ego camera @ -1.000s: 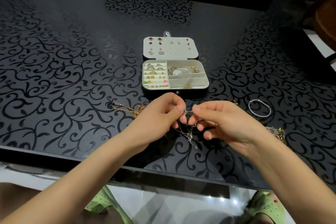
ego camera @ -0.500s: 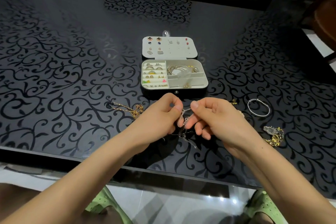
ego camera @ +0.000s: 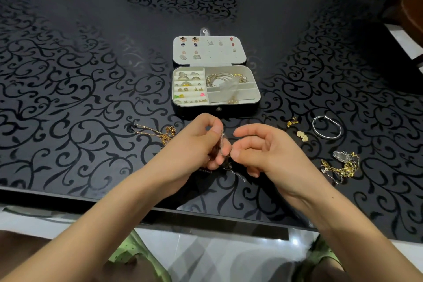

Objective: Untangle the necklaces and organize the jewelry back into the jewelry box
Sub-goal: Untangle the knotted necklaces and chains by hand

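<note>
left hand pinches silver chain | right hand grip unclear | chain mostly hidden

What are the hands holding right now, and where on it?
Thin silver chain: left hand pinches its upper stretch between thumb and forefinger; right hand seems to pinch it just below.

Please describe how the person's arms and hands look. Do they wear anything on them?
Both forearms are bare, no sleeves in view. The left hand and the right hand show no ring, watch, bracelet or glove. The nails look short and unpainted.
</note>
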Demonstrator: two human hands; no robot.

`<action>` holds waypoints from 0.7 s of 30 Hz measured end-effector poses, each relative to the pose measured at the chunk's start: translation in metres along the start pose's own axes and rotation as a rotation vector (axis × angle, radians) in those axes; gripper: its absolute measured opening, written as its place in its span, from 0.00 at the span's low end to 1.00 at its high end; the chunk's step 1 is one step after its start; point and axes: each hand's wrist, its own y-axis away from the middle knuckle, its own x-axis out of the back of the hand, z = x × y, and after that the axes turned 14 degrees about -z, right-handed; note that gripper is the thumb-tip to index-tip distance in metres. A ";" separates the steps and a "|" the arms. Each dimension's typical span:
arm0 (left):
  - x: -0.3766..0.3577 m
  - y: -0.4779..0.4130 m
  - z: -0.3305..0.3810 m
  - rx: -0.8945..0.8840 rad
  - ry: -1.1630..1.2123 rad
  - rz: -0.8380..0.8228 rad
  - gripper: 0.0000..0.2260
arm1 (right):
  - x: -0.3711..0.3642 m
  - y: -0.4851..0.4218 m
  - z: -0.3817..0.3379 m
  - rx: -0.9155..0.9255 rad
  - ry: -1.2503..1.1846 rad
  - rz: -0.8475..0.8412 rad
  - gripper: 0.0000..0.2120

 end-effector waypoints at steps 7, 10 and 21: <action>0.012 0.009 0.004 -0.041 -0.395 0.143 0.08 | 0.012 0.003 -0.005 -0.014 0.083 -0.078 0.09; 0.013 0.013 0.009 0.024 -0.545 0.152 0.07 | 0.019 0.001 -0.009 -0.053 0.143 -0.115 0.10; 0.007 -0.011 0.012 0.072 -0.502 -0.012 0.07 | 0.034 -0.018 -0.028 -0.011 0.585 -0.279 0.14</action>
